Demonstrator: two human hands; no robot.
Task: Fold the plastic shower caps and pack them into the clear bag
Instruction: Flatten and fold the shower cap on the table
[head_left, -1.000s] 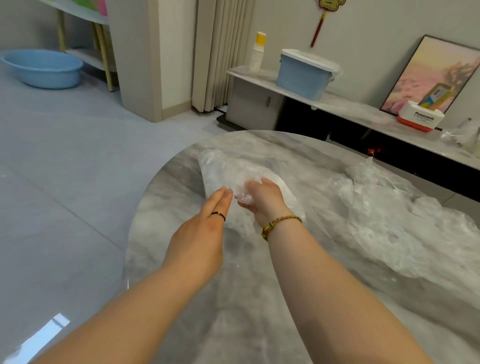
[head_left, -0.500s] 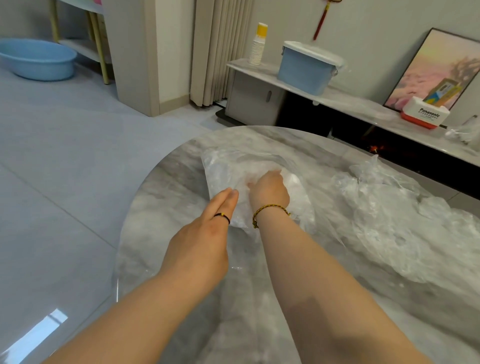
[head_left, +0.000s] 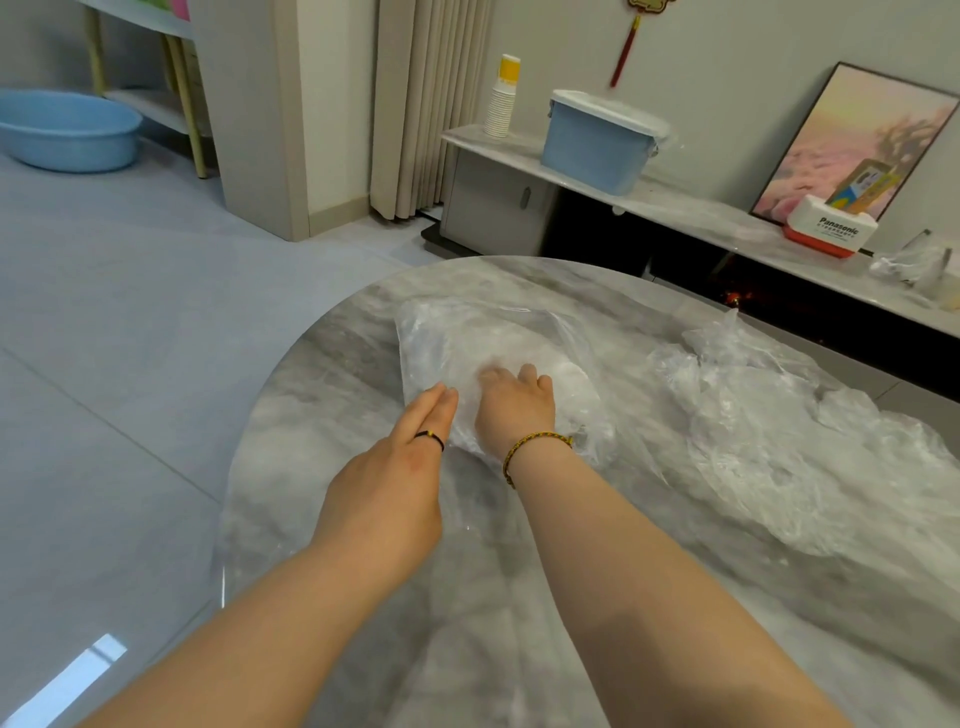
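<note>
Clear bag (head_left: 493, 332) lies flat on the round marble table (head_left: 332, 395), towards its far left edge, with its mouth facing the person. Right hand (head_left: 514, 410) is in the mouth of the bag, deeper than a second ago, when it sat at the opening with its fingers curled over a small white wad. The knuckles show, but the fingertips are blurred under the plastic, so I cannot tell whether they grip anything. A whitish mass of folded caps (head_left: 569, 387) shows through the bag just right of that hand. Left hand (head_left: 395, 467) has barely shifted — fingers straight and pressed together, tips touching the bag's near left edge, holding nothing. A braided bracelet (head_left: 535, 441) sits on the right wrist, with loose bag film bunched beside it. The unfolded shower caps (head_left: 779, 415) lie in a crumpled heap on the right side of the table — unchanged, well apart from both hands.
</note>
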